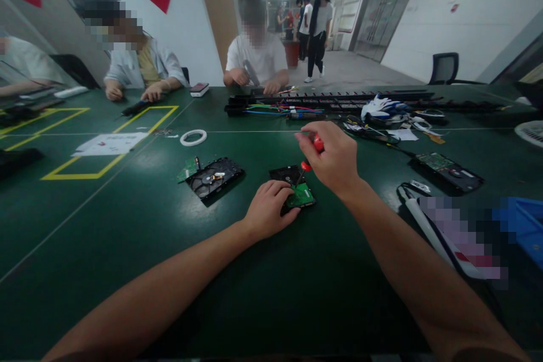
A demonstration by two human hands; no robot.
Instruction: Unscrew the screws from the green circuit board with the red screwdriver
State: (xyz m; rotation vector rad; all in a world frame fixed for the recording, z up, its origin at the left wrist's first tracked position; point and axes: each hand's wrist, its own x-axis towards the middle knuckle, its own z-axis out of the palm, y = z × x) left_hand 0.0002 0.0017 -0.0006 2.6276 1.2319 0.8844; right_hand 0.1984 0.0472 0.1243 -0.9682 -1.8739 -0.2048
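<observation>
A hard drive with a green circuit board (302,195) lies on the dark green table (203,294) in front of me. My left hand (271,209) grips its left side, fingers over the top and thumb at the near edge. In my right hand (333,155) is a red-handled screwdriver (306,166), its shaft pointing down at the board; the exact tip contact is too small to tell. Left of my hands lies another drive (215,179), with a small green board (186,169) beside it.
At right are a third drive (447,171), a white device (436,237) and a blue bin (526,226). Black rails (331,102), cables and gloves (384,107) line the back. A tape ring (193,137) and paper (110,144) lie left. People sit across the table.
</observation>
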